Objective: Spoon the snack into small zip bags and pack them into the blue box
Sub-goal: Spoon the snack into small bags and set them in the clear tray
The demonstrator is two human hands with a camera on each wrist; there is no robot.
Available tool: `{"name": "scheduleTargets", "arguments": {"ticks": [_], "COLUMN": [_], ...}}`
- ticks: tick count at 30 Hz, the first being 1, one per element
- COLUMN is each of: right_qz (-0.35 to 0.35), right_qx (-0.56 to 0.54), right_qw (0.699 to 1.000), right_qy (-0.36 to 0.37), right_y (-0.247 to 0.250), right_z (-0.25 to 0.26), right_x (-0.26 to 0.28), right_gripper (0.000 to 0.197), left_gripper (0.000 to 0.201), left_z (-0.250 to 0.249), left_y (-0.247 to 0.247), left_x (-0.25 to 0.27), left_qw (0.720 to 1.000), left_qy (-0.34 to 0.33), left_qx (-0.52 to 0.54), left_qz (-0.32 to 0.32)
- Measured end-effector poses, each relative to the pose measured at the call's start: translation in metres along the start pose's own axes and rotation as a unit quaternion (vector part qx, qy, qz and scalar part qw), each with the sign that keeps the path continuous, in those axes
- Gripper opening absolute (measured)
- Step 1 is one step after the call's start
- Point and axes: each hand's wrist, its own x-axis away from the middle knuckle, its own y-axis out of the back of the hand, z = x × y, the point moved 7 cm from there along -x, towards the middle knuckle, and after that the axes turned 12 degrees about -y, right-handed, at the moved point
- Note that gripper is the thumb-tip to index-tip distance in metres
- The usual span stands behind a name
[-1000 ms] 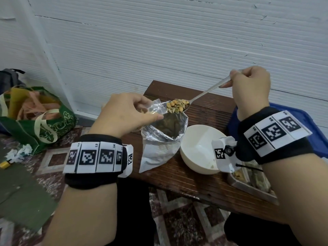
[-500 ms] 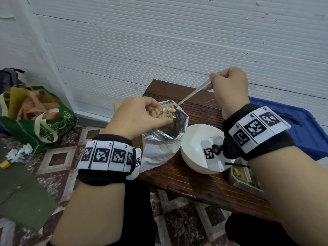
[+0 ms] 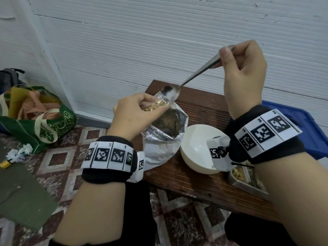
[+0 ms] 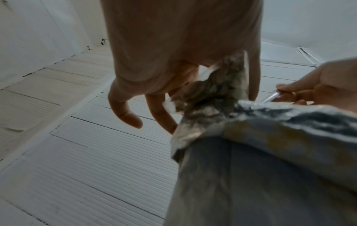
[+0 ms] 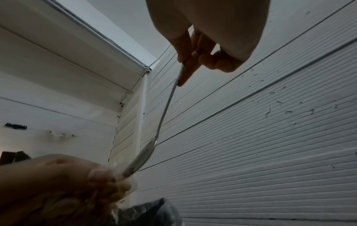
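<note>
Left hand [image 3: 136, 110] grip pinching small zip bag [image 3: 159, 102], snack [image 3: 156, 106] showing inside. Right hand [image 3: 243, 71] grip pinching emptied spoon [image 3: 171, 93] at bag mouth. Sealing, packing into blue box [image 3: 308, 132] remaining.

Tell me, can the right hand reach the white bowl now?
Probably yes: the right hand hangs above the bowl, with nothing between. But it holds the spoon, so its fingers are not free.

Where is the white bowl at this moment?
In the head view, the white bowl stands on the brown table, right of the big silver bag and left of the metal tray, below the right hand.
</note>
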Motion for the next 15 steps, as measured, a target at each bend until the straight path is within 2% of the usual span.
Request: {"name": "scheduleTargets", "arguments": {"ticks": [4, 7, 11, 15], "right_qz": [-0.072, -0.092, -0.035, 0.038], "right_qx": [-0.025, 0.022, 0.132, 0.167], "right_qw": [0.996, 0.99, 0.982, 0.976], "right_qy": [-0.047, -0.1, -0.134, -0.138], "right_y": [0.021, 0.026, 0.013, -0.007], "right_z": [-0.01, -0.027, -0.049, -0.066], "right_x": [-0.002, 0.006, 0.029, 0.057], "right_gripper": [0.023, 0.025, 0.025, 0.027], "left_gripper": [0.03, 0.025, 0.02, 0.035], "left_z": [-0.004, -0.008, -0.013, -0.018], "left_y": [0.007, 0.014, 0.019, 0.015], "left_x": [0.002, 0.003, 0.003, 0.002], "left_qw": [0.999, 0.997, 0.993, 0.991], "left_qy": [-0.013, -0.026, -0.046, -0.065], "left_qx": [0.033, 0.058, 0.078, 0.093], "left_qz": [-0.016, -0.041, -0.074, -0.077]}}
